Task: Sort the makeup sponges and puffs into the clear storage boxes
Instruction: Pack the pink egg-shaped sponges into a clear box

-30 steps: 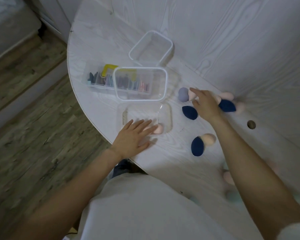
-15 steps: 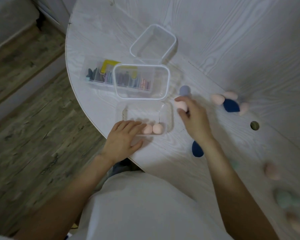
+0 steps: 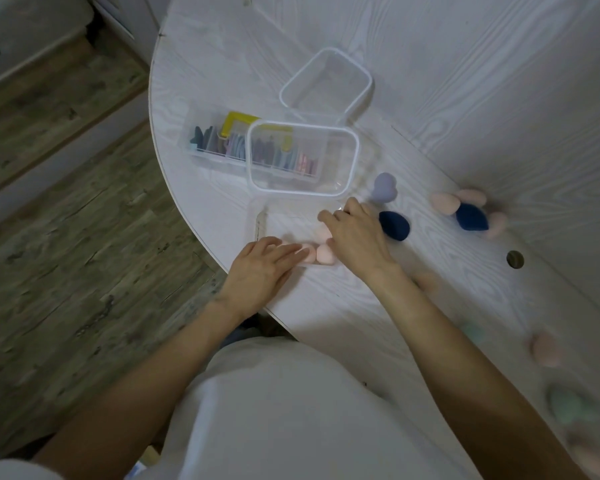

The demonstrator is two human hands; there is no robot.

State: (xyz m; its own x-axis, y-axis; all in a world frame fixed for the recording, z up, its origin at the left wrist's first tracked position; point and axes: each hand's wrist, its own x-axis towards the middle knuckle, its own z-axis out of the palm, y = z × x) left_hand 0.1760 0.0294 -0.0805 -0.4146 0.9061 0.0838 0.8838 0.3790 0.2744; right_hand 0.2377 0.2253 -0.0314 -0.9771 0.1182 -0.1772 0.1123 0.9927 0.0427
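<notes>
Your shirt: pale fabric (image 3: 284,410) fills the bottom of the view, closest to you.
Near-right sponges: 1 blurred green sponge (image 3: 568,407) and 1 blurred pink sponge (image 3: 546,349) lie on the white wood-grain table (image 3: 465,81), well apart from the boxes.
Your left hand: the left hand (image 3: 260,271) lies flat, fingers spread and slack, gripping nothing, at the near edge of the low clear storage box (image 3: 274,223); its fingertips touch a pink sponge.
Pink sponges in box: 2 small pink teardrop sponges (image 3: 317,254) sit side by side at the near wall of that box.
Your right hand: the right hand (image 3: 355,233) reaches over the box's right side, fingers curled down on a 3rd pink sponge (image 3: 323,233); I cannot tell whether you are gripping it.
Just right of your hand: 1 navy blue teardrop sponge (image 3: 395,225), with 1 lavender sponge (image 3: 383,187) behind it.
Far-right cluster: 1 navy sponge (image 3: 471,218) touching pink sponges (image 3: 444,202).
Middle box: white-rimmed clear rectangular box (image 3: 352,161), in front of a clear divided case of coloured puffs (image 3: 215,143).
Farthest: square clear white-rimmed box (image 3: 368,84).
</notes>
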